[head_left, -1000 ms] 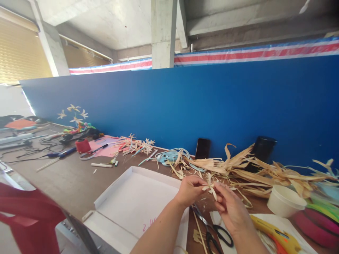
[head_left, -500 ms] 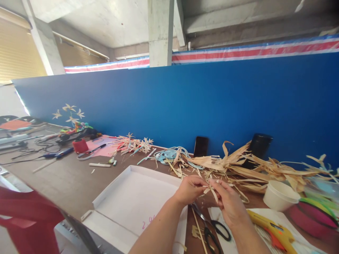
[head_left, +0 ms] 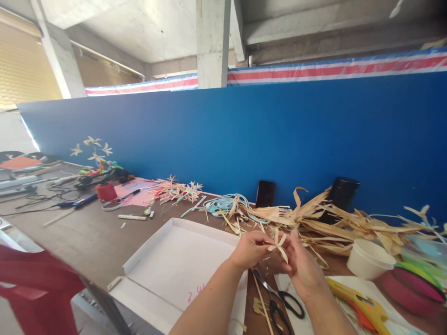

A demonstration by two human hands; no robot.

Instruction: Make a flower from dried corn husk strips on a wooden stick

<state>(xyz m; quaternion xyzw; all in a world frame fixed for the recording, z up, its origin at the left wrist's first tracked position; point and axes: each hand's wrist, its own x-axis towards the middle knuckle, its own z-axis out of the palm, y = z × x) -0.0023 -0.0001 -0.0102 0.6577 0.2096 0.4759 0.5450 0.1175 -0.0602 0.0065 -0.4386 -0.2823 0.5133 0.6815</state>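
My left hand and my right hand meet above the brown table, both pinching a small flower of dried husk strips. Its pale petals fan out between my fingertips. Black-handled scissors lie on the table just below my hands. A heap of dried corn husks lies right behind them along the blue partition.
A white shallow box lid lies to the left of my hands. At right are a white cup, a yellow glue gun and coloured tape rolls. Two dark phones lean on the partition. Finished husk flowers, red thread and tools lie farther left. A red chair stands at lower left.
My right hand has turned and shifted a little toward the left hand, and the husk flower's petals stand more upright between the fingers. The view barely moved.
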